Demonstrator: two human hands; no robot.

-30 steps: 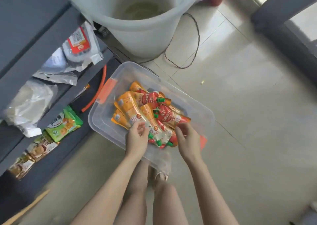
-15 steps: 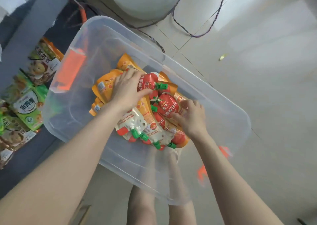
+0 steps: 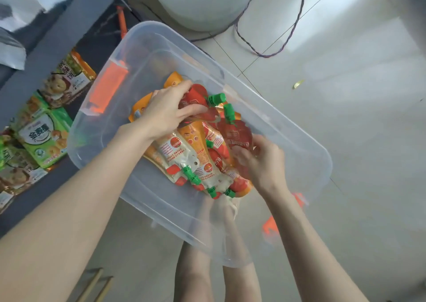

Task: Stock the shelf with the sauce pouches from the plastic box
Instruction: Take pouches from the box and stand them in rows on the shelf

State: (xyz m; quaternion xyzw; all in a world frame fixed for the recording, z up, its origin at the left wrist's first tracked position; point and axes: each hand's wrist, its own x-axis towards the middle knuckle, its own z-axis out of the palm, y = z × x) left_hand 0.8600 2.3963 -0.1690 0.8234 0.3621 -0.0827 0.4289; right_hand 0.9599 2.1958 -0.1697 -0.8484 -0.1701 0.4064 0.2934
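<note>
**Progress.** The plastic box (image 3: 143,181) stands on the floor, just right of the shelf (image 3: 57,55). The sauce pouches (image 3: 196,149) lie piled in the middle of the box. No sauce pouch is visible on the part of the shelf in view, which carries only snack packets (image 3: 43,138). By this evidence the transfer is at the pick-up step and the whole visible pile is still to be moved.

**Hands.** The left hand (image 3: 166,112) has its fingers (image 3: 196,110) curled round the far red pouch (image 3: 193,96). The right hand (image 3: 265,163) grips the right red pouch (image 3: 237,133) at its near edge.

**Labels.**
- The pouches are orange-and-red with green caps (image 3: 216,98). Their print is too small to read.
- The right red pouch bears inverted Latin lettering, which is not legible.
- A green snack packet shows large Chinese characters beginning 金麦.
</note>
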